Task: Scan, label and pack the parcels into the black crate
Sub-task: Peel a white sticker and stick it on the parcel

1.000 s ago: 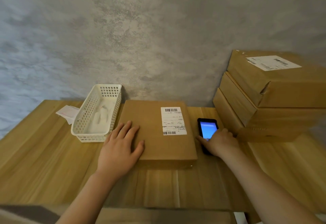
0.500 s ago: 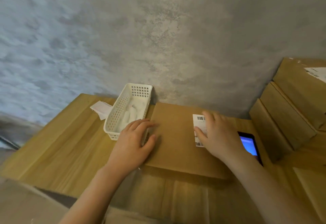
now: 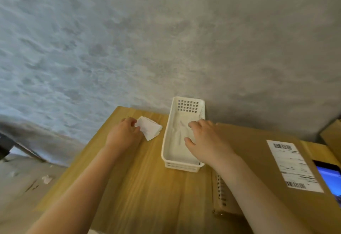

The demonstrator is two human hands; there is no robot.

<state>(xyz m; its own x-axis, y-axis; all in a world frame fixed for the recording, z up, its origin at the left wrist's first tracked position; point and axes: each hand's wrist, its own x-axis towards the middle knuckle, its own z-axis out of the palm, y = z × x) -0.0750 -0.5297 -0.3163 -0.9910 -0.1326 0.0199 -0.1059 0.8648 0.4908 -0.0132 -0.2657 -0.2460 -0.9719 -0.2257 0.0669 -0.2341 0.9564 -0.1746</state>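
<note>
A flat cardboard parcel [image 3: 258, 152] with a white barcode label [image 3: 293, 165] lies on the wooden table [image 3: 147, 187], at the right. A phone [image 3: 330, 180] with a lit blue screen sits at its right edge. My left hand [image 3: 123, 134] touches a small stack of white paper slips [image 3: 150, 129] at the table's far left; its fingertips pinch the stack's near corner. My right hand [image 3: 204, 139] reaches into the white plastic basket [image 3: 171, 152] with fingers spread, holding nothing that I can see. The black crate is out of view.
A grey plaster wall rises right behind the table. The corner of another cardboard box [image 3: 332, 134] shows at the far right. The floor [image 3: 24, 174] drops away past the table's left edge.
The view swung left. My left hand left the parcel and went to the paper slips. My right hand left the parcel's label and moved into the white basket.
</note>
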